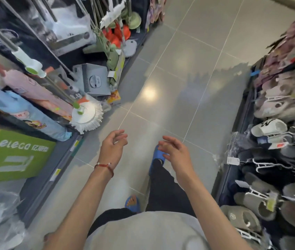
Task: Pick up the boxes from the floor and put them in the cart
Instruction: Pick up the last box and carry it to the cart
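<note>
Just left hand [113, 147], right hand [176, 150] (two, relaxed)

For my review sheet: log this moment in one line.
left hand open, empty | right hand open, empty | cart not in view

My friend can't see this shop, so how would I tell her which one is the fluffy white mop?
Start at the left-hand shelving along the aisle. Just past the green eleco box, at the shelf's front edge, sits the mop head. It is the only round white disc ringed with shaggy strands, with a bright green collar on its pole.
</note>
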The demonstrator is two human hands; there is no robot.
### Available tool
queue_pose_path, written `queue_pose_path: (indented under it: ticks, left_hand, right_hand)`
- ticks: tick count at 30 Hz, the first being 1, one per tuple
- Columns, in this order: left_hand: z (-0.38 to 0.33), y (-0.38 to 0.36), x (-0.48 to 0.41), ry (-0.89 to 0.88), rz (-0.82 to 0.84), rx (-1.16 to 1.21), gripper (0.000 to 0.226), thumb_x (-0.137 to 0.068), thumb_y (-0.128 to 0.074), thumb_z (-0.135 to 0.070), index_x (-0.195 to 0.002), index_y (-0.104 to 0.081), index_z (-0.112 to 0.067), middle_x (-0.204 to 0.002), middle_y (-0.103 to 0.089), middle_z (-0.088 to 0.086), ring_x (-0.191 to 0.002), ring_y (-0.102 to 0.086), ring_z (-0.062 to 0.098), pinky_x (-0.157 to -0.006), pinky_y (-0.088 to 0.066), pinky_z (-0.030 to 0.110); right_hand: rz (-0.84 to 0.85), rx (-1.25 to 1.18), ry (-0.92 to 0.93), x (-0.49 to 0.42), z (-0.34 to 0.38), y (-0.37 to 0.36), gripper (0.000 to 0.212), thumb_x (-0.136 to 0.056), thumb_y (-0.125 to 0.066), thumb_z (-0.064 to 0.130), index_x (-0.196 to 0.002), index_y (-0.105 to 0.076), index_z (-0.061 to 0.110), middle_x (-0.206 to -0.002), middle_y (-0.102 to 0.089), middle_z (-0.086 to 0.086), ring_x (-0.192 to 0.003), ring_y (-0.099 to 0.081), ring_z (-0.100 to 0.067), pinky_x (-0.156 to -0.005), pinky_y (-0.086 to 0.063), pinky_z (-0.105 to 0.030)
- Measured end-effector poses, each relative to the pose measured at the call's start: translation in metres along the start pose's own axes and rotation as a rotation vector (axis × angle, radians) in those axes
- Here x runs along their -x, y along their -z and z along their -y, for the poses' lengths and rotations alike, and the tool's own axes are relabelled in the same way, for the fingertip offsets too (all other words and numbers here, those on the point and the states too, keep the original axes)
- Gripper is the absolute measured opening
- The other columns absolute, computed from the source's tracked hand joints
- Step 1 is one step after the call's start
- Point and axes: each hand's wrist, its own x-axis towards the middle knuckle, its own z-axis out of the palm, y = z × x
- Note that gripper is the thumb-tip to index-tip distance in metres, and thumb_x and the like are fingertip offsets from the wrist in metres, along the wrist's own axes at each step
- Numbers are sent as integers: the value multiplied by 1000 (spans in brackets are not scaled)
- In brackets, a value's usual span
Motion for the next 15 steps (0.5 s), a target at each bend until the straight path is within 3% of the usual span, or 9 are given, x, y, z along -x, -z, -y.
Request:
queue_pose_path:
  ticks: [4,8,15]
  left_hand:
    - [-42,-24,-49,77,-85,46,33,-94,-59,-5,-124,-62,-19,-122,-68,-1,-118,-61,21,-108,-45,43]
    - [-87,-45,-99,93,-166,139,31,-94,-57,-7,-121,-62,-20,-120,-68,-2,-117,-62,18,-107,-46,40]
    - [-151,-51,-201,142,-272,257,33,-93,-55,-5,-123,-63,-17,-119,-69,-1,-112,-65,17,-97,-47,30]
  right_hand:
    - [100,105,-25,-74,58,0,23,-101,-58,9,-114,-68,25,-110,-75,1,-97,-70,-15,-91,-54,-32]
    - [172,232,12,-146,126,-6,23,-101,-58,11,-109,-68,30,-109,-75,4,-93,-70,-10,-82,-51,-25]
    - [292,379,9,-258,220,-60,21,-102,-58,13,-116,-68,24,-110,-75,2,-90,-70,-9,-89,-52,-30]
